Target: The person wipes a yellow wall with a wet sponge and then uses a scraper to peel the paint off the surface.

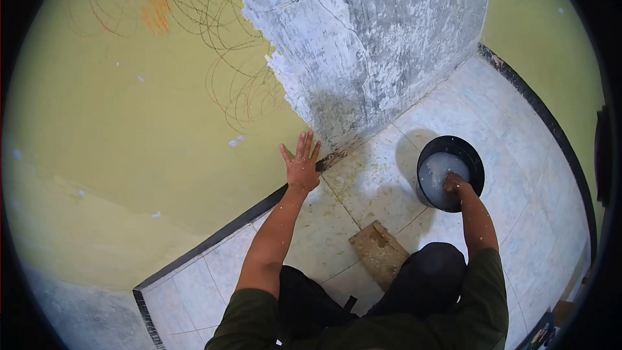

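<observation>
My left hand (302, 163) is pressed flat, fingers spread, against the yellow painted wall (129, 129) just above the dark skirting. My right hand (453, 183) is dipped into a black bucket (470, 155) of cloudy whitish water that stands on the tiled floor to my right. The fingers are under the water, so what they hold is hidden. Right of my left hand, a large patch of wall (369, 32) is stripped to grey-white plaster, darker and damp-looking near the floor.
A flat tan block or board (379, 251) lies on the white floor tiles (531, 175) between my knees. Paint flecks litter the tiles near the wall. Dark scribbles and an orange mark cover the upper yellow wall. A black skirting runs along both walls.
</observation>
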{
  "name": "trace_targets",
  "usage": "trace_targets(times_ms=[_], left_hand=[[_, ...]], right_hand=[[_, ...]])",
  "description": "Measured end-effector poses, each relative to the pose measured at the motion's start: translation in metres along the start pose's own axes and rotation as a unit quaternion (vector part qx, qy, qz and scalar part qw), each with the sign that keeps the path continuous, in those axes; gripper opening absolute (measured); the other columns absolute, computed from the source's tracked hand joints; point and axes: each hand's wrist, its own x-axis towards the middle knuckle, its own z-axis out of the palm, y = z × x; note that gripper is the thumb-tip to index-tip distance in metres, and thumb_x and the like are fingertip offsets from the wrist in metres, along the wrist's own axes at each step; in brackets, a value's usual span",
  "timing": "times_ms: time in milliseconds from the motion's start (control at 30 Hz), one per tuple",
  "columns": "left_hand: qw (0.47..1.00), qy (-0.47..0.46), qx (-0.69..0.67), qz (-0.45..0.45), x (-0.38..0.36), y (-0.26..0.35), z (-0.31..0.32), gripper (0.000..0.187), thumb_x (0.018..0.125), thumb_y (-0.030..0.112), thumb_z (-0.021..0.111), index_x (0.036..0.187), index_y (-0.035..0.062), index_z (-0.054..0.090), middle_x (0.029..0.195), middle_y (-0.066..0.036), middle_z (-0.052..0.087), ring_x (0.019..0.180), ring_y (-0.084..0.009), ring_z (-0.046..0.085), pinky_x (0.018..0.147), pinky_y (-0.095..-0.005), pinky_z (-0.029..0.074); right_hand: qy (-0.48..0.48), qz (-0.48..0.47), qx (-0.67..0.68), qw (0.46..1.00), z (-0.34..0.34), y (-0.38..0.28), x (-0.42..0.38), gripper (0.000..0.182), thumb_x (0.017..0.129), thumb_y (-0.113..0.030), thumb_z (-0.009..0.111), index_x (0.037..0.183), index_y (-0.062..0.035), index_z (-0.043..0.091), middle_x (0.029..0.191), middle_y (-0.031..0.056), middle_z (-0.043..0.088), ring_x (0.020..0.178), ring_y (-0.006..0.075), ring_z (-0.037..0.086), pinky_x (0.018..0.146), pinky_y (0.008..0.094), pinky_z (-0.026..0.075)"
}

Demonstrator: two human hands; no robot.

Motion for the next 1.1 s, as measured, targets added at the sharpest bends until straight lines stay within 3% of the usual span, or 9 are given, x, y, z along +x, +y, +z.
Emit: trace_targets(times_ms=[100, 167, 233, 300, 467, 600, 867, 933, 1100], left_hand=[[0.998, 0.025, -0.048, -0.015, 0.009, -0.003, -0.009, 0.097, 0.076, 0.041, 0.080, 0.159, 0.0270, 0.031, 0.171, -0.006, 0.003, 0.158, -0.0283, 0.001, 0.110, -0.0809, 0.004], [0.983, 0.151, -0.089, -0.061, 0.014, -0.010, -0.029, 0.095, 0.076, 0.041, 0.080, 0.158, 0.0273, 0.034, 0.171, -0.011, 0.005, 0.157, -0.0325, 0.002, 0.108, -0.0829, 0.001], [0.961, 0.235, -0.106, -0.100, 0.022, -0.021, -0.054, 0.094, 0.076, 0.042, 0.079, 0.158, 0.0279, 0.034, 0.170, -0.015, 0.006, 0.157, -0.0355, 0.002, 0.106, -0.0835, 0.000], [0.929, 0.322, -0.123, -0.138, 0.028, -0.037, -0.082, 0.093, 0.077, 0.043, 0.078, 0.158, 0.0285, 0.035, 0.170, -0.018, 0.007, 0.157, -0.0384, 0.002, 0.105, -0.0842, -0.001], [0.871, 0.433, -0.138, -0.188, 0.039, -0.055, -0.105, 0.086, 0.081, 0.049, 0.071, 0.158, 0.0294, 0.036, 0.168, -0.024, 0.006, 0.155, -0.0454, 0.001, 0.101, -0.0855, -0.006], [0.833, 0.480, -0.168, -0.220, 0.058, -0.046, -0.116, 0.084, 0.082, 0.048, 0.071, 0.157, 0.0294, 0.038, 0.167, -0.026, 0.006, 0.154, -0.0477, 0.003, 0.099, -0.0867, -0.007], [0.825, 0.507, -0.137, -0.208, 0.077, -0.082, -0.181, 0.064, 0.093, 0.040, 0.058, 0.155, 0.0289, 0.043, 0.169, -0.012, 0.019, 0.156, -0.0341, 0.014, 0.101, -0.0843, -0.012], [0.823, 0.535, -0.083, -0.173, 0.074, -0.094, -0.177, 0.059, 0.096, 0.039, 0.054, 0.154, 0.0295, 0.044, 0.168, -0.008, 0.023, 0.156, -0.0300, 0.017, 0.102, -0.0828, -0.015], [0.817, 0.554, -0.008, -0.160, 0.077, -0.101, -0.169, 0.052, 0.099, 0.040, 0.050, 0.150, 0.0305, 0.050, 0.164, -0.001, 0.035, 0.153, -0.0281, 0.027, 0.104, -0.0802, -0.018]], right_hand=[[0.009, -0.008, -0.045, 0.999, 0.038, 0.026, 0.040, 0.035, 0.086, -0.021, 0.058, 0.109, -0.0017, 0.074, 0.111, 0.0210, 0.072, 0.116, 0.0361, 0.066, 0.098, 0.0451, 0.054], [0.019, -0.011, -0.094, 0.995, 0.027, 0.023, 0.032, 0.038, 0.086, -0.020, 0.059, 0.117, -0.0015, 0.071, 0.111, 0.0225, 0.072, 0.116, 0.0359, 0.067, 0.098, 0.0455, 0.054], [0.140, 0.132, 0.003, 0.981, -0.016, -0.021, -0.043, 0.047, 0.086, -0.017, 0.062, 0.130, -0.0019, 0.063, 0.110, 0.0250, 0.071, 0.112, 0.0351, 0.069, 0.094, 0.0463, 0.056], [0.179, 0.112, -0.010, 0.977, -0.006, -0.001, -0.037, 0.047, 0.088, -0.022, 0.062, 0.133, -0.0082, 0.057, 0.108, 0.0223, 0.072, 0.103, 0.0373, 0.071, 0.087, 0.0457, 0.059], [0.152, 0.025, -0.099, 0.983, -0.091, -0.040, -0.169, 0.040, 0.077, -0.011, 0.065, 0.116, -0.0155, 0.073, 0.099, 0.0201, 0.074, 0.095, 0.0381, 0.072, 0.085, 0.0456, 0.059], [0.248, -0.045, -0.087, 0.964, -0.178, -0.080, -0.241, 0.046, 0.080, -0.013, 0.065, 0.126, -0.0145, 0.069, 0.098, 0.0220, 0.072, 0.090, 0.0426, 0.069, 0.083, 0.0493, 0.055], [0.509, -0.368, 0.148, 0.764, -0.277, -0.342, -0.222, 0.069, 0.088, 0.008, 0.055, 0.150, -0.0211, 0.048, 0.099, 0.0179, 0.056, 0.090, 0.0383, 0.060, 0.081, 0.0420, 0.050], [0.578, -0.369, 0.187, 0.703, -0.280, -0.387, -0.191, 0.067, 0.089, 0.005, 0.057, 0.150, -0.0212, 0.048, 0.100, 0.0179, 0.055, 0.082, 0.0378, 0.062, 0.073, 0.0460, 0.051], [0.583, -0.325, 0.261, 0.697, -0.227, -0.425, -0.139, 0.060, 0.092, 0.002, 0.057, 0.147, -0.0225, 0.054, 0.082, 0.0147, 0.055, 0.069, 0.0327, 0.060, 0.067, 0.0407, 0.051]])
